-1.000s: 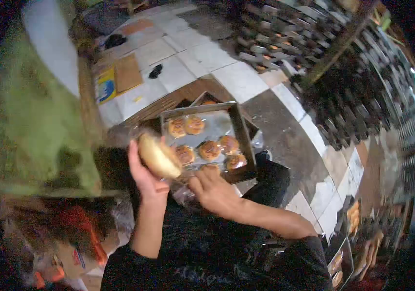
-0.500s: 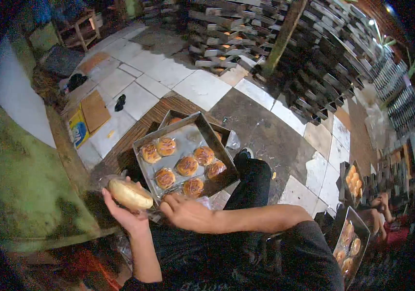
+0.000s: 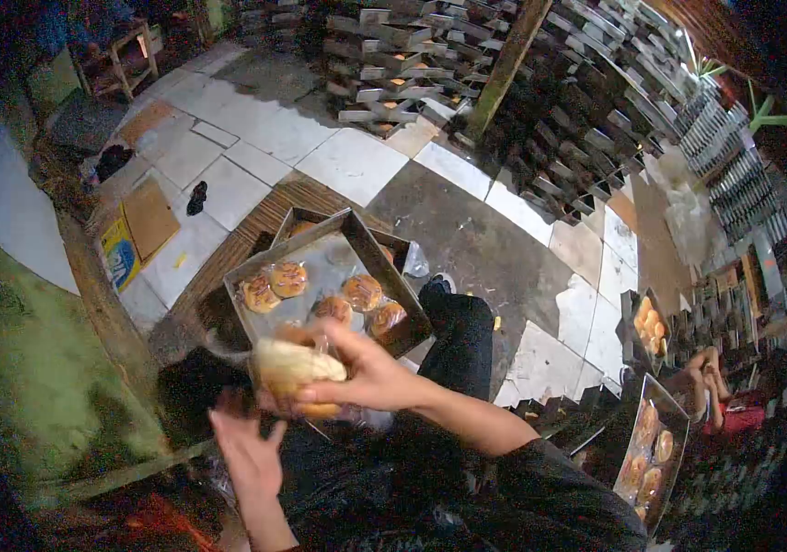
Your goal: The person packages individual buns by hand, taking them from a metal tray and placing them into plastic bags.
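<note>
My right hand [image 3: 370, 370] grips a pale bun [image 3: 294, 365], blurred by motion and seemingly in clear wrap, over the near edge of a square metal tray [image 3: 318, 261]. Several round glazed buns [image 3: 362, 292] in clear plastic lie in that tray, and the bun and hand hide its near corner. Lower left, my left hand [image 3: 251, 460] is apart from the bun, palm up with its fingers spread and holding nothing.
Another tray [image 3: 393, 247] sits beneath the first. To the right are two more bun trays, a long one [image 3: 667, 409] and a smaller one [image 3: 651, 327], near another person's hand [image 3: 712, 375]. A green surface [image 3: 53, 368] borders the left; stacked trays [image 3: 586, 120] stand behind.
The pale bun has passed from my left hand to my right, moving right. My left hand has dropped lower and come free. The whole view has shifted slightly.
</note>
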{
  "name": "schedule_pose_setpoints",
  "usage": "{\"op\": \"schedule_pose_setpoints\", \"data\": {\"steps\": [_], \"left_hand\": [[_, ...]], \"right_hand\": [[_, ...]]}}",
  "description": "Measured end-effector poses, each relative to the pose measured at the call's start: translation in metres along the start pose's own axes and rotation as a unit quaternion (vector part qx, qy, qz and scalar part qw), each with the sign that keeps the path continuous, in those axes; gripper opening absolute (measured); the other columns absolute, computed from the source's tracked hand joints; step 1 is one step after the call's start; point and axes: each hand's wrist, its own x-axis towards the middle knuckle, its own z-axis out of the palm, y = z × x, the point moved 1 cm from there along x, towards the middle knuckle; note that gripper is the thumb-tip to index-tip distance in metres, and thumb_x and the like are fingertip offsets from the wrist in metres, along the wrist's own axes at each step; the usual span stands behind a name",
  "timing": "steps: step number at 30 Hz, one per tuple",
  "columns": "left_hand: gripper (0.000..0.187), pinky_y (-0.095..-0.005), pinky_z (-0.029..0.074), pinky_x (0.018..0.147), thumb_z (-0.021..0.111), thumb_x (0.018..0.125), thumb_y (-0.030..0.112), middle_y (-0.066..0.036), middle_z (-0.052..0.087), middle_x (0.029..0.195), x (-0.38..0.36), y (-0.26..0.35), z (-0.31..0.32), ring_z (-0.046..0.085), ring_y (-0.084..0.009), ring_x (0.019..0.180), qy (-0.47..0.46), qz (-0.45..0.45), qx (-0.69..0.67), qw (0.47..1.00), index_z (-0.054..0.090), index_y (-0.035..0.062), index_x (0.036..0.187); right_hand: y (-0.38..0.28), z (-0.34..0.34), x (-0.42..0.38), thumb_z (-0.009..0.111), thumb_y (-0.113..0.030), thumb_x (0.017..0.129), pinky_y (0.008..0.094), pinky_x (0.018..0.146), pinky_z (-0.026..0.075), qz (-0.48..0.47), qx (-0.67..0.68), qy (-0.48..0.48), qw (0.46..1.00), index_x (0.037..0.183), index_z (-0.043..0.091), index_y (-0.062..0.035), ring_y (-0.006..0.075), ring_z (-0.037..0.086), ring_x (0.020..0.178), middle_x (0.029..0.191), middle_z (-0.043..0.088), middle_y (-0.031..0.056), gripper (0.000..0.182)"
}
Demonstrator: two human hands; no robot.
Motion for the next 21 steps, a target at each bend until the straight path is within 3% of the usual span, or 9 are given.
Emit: {"op": "schedule_pose_setpoints", "data": {"steps": [1,3,6,9,12,15,17,19,21], "left_hand": [[0.059,-0.0503,0.031,0.093,0.04,0.085,0.05,-0.007,0.036,0.129,-0.008,0.01,-0.003,0.038,-0.0234,0.115,-0.103,0.068,-0.016,0.992,0.034,0.0091,0.127],[0.041,-0.0382,0.038,0.089,0.046,0.088,0.03,-0.009,0.046,0.118,-0.019,0.011,-0.016,0.046,-0.019,0.104,-0.058,0.157,0.154,0.974,0.041,0.0029,0.118],[0.023,-0.0276,0.041,0.079,0.05,0.087,0.015,-0.008,0.053,0.1,-0.017,-0.015,-0.051,0.05,-0.0149,0.09,0.13,0.137,0.161,0.969,0.049,0.0,0.103],[0.014,-0.0254,0.04,0.072,0.053,0.085,0.013,-0.004,0.054,0.083,-0.024,-0.017,-0.045,0.049,-0.0107,0.078,0.141,0.178,0.311,0.923,0.053,-0.0009,0.088],[0.016,-0.0242,0.04,0.07,0.054,0.084,0.014,-0.003,0.052,0.08,-0.012,-0.019,-0.042,0.047,-0.0098,0.075,0.132,0.185,0.267,0.937,0.054,-0.0016,0.083],[0.016,-0.023,0.04,0.069,0.055,0.084,0.014,-0.003,0.052,0.079,-0.001,-0.018,-0.05,0.047,-0.0101,0.073,0.132,0.22,0.264,0.93,0.053,-0.002,0.083],[0.017,-0.0262,0.041,0.073,0.056,0.083,0.015,-0.006,0.052,0.087,-0.011,-0.009,-0.057,0.048,-0.0127,0.082,0.08,0.306,0.255,0.914,0.055,0.0007,0.092],[0.016,-0.0274,0.042,0.075,0.055,0.083,0.014,-0.005,0.052,0.087,-0.022,-0.008,-0.049,0.048,-0.0127,0.084,0.077,0.26,0.138,0.952,0.054,0.0003,0.091],[0.007,-0.0238,0.037,0.063,0.05,0.083,0.006,-0.004,0.048,0.075,-0.016,-0.009,-0.043,0.044,-0.0106,0.071,0.06,0.215,0.363,0.905,0.05,-0.0007,0.079]], "right_hand": [[0.014,0.006,-0.002,0.063,-0.027,0.078,0.028,0.086,0.038,0.007,-0.014,-0.059,0.998,0.113,0.045,-0.0008,0.0141,0.048,0.097,0.103,0.053,0.0081,0.047],[0.036,0.027,-0.011,0.057,-0.029,0.083,0.0272,0.085,0.039,0.113,0.06,-0.198,0.972,0.115,0.045,-0.0007,0.0126,0.048,0.097,0.105,0.053,0.0078,0.045],[0.084,0.074,-0.041,0.05,-0.03,0.087,0.03,0.088,0.038,0.148,0.053,-0.087,0.984,0.117,0.043,-0.0013,0.0162,0.048,0.102,0.109,0.054,0.0083,0.042],[0.109,0.089,-0.051,0.047,-0.025,0.088,0.0338,0.078,0.04,0.088,-0.048,0.06,0.993,0.1,0.054,0.0005,0.0214,0.051,0.088,0.097,0.055,0.0128,0.029],[0.097,0.09,-0.039,0.048,-0.023,0.088,0.0344,0.074,0.041,0.026,-0.158,0.151,0.975,0.094,0.057,0.001,0.0232,0.052,0.082,0.087,0.056,0.0132,0.026],[0.092,0.078,-0.027,0.05,-0.017,0.086,0.0292,0.076,0.041,0.167,0.018,0.098,0.981,0.096,0.058,0.0013,0.0203,0.054,0.086,0.092,0.056,0.0131,0.022],[0.064,0.071,-0.029,0.055,-0.013,0.083,0.0292,0.074,0.042,0.089,0.013,0.136,0.987,0.091,0.059,0.0012,0.0213,0.055,0.082,0.089,0.057,0.0132,0.017],[0.058,0.071,-0.041,0.057,-0.008,0.081,0.0297,0.071,0.043,0.017,-0.102,0.116,0.988,0.09,0.06,0.0008,0.0205,0.055,0.079,0.087,0.058,0.0118,0.013],[0.073,0.079,-0.048,0.059,-0.006,0.079,0.0304,0.068,0.044,0.069,-0.119,0.12,0.983,0.086,0.06,0.0004,0.0207,0.056,0.076,0.084,0.059,0.0109,0.01]]}}
